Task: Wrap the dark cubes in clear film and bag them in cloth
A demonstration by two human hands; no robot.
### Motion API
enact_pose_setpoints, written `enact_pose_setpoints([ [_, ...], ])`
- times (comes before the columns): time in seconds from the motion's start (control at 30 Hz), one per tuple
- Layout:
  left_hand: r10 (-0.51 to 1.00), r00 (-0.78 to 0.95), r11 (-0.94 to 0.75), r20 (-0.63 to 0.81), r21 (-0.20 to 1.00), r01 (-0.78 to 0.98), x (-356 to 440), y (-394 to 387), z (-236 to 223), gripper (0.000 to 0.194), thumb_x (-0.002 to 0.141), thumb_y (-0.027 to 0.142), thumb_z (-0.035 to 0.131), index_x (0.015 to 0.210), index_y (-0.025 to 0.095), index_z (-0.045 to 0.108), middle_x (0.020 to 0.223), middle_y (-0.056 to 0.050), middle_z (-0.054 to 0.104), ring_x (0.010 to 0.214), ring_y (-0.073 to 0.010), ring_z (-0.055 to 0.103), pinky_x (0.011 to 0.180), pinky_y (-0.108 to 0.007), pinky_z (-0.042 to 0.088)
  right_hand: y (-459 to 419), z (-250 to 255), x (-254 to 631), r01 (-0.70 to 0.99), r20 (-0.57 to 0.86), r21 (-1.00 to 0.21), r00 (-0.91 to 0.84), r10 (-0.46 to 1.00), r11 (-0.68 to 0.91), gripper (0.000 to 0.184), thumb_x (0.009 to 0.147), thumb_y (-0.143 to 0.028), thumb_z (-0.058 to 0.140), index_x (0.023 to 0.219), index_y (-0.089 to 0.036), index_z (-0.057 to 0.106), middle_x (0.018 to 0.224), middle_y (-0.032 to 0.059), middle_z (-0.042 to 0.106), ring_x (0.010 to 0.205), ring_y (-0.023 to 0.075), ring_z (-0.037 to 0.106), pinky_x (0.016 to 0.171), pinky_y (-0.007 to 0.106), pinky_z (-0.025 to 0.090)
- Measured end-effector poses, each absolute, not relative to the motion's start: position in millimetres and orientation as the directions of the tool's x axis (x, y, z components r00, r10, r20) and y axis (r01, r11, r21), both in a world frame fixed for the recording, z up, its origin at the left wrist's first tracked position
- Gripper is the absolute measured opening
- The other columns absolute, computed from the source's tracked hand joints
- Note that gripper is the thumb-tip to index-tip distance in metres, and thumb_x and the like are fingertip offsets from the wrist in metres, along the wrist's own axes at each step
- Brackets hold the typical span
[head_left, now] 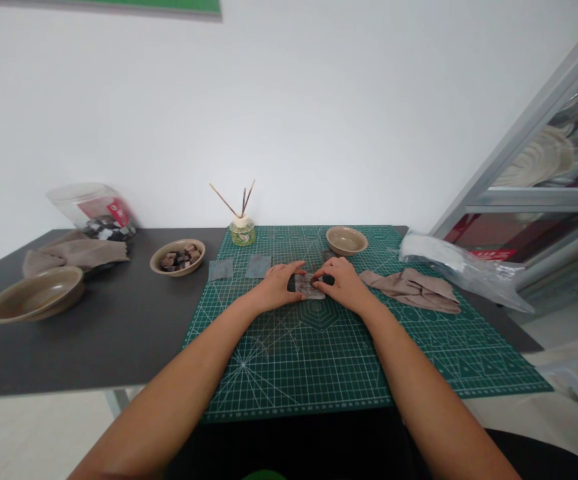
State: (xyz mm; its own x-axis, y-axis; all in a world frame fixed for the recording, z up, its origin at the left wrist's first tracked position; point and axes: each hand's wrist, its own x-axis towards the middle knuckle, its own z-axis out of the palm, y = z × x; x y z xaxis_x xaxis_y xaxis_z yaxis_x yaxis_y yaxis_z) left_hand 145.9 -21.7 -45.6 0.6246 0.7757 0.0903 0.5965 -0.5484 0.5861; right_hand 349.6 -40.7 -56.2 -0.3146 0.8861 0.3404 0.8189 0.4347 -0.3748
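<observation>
On the green cutting mat (309, 373), my left hand (279, 287) rests at the left side of a small greyish sheet (309, 288) with dark smudges. Its thumb and index finger are spread apart at the sheet's edge. My right hand (343, 283) is over the sheet's right side, thumb and index finger drawn together in a pinch. A small dark piece seems to be between them, too small to name. Two clear bluish-grey squares lie left of my hands: a nearer square (259, 266) and a farther-left square (221, 269).
Behind my right hand stands a beige bowl (347, 241); a brown cloth (419, 291) and plastic bag (461, 270) lie right. Leftward are a bowl of brown blocks (157, 267), a larger bowl (36, 297), another cloth (76, 255), a clear jar (86, 203) and a reed diffuser (243, 231).
</observation>
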Motion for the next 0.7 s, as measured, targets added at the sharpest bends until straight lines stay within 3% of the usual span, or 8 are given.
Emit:
enact_pose_setpoints([
  [0.23,0.775,0.626,-0.553,0.086,0.572,0.606,147,-21,-48,0.075,0.074,0.024,0.071,0.141,0.021,0.036,0.132,-0.006,0.059,0.126,-0.0271,0.045,0.109,-0.044,0.03,-34,-62,351,0.879,0.432,-0.337,-0.173,0.885,0.337,0.009,0.081,-0.024,0.065,0.086,-0.019,0.07,0.092,0.0089,0.062,0.096,0.0268,0.051,0.083,0.041,0.038],
  [0.37,0.82,0.55,-0.556,0.157,0.447,0.701,150,-17,-53,0.063,0.082,0.023,0.063,0.14,0.019,0.038,0.134,-0.007,0.057,0.128,-0.0259,0.043,0.112,-0.048,0.025,-33,-62,353,0.837,0.48,-0.4,-0.157,0.863,0.374,0.01,0.082,-0.025,0.063,0.087,-0.018,0.068,0.091,0.0084,0.064,0.095,0.026,0.053,0.085,0.041,0.04],
  [0.47,0.854,0.445,-0.515,0.271,0.309,0.8,150,-13,-53,0.055,0.088,0.021,0.054,0.14,0.016,0.037,0.137,-0.01,0.054,0.13,-0.0261,0.041,0.114,-0.052,0.017,-37,-57,350,0.795,0.461,-0.433,-0.21,0.862,0.425,0.009,0.084,-0.024,0.062,0.088,-0.018,0.067,0.092,0.0072,0.066,0.094,0.0247,0.055,0.086,0.04,0.04],
  [0.53,0.871,0.377,-0.461,0.316,0.259,0.849,147,-11,-50,0.051,0.092,0.022,0.048,0.141,0.014,0.036,0.136,-0.012,0.054,0.129,-0.0259,0.043,0.114,-0.05,0.019,-41,-53,347,0.759,0.437,-0.446,-0.277,0.856,0.474,0.009,0.086,-0.024,0.06,0.091,-0.019,0.065,0.094,0.0061,0.068,0.094,0.0235,0.057,0.087,0.04,0.04],
  [0.7,0.927,0.26,-0.306,0.269,0.149,0.94,140,-15,-42,0.047,0.096,0.021,0.037,0.141,0.007,0.034,0.126,-0.018,0.061,0.119,-0.0285,0.054,0.111,-0.05,0.025,-46,-51,340,0.687,0.349,-0.442,-0.461,0.816,0.577,0.012,0.09,-0.023,0.055,0.101,-0.02,0.06,0.102,0.0053,0.069,0.097,0.0208,0.06,0.092,0.04,0.038],
])
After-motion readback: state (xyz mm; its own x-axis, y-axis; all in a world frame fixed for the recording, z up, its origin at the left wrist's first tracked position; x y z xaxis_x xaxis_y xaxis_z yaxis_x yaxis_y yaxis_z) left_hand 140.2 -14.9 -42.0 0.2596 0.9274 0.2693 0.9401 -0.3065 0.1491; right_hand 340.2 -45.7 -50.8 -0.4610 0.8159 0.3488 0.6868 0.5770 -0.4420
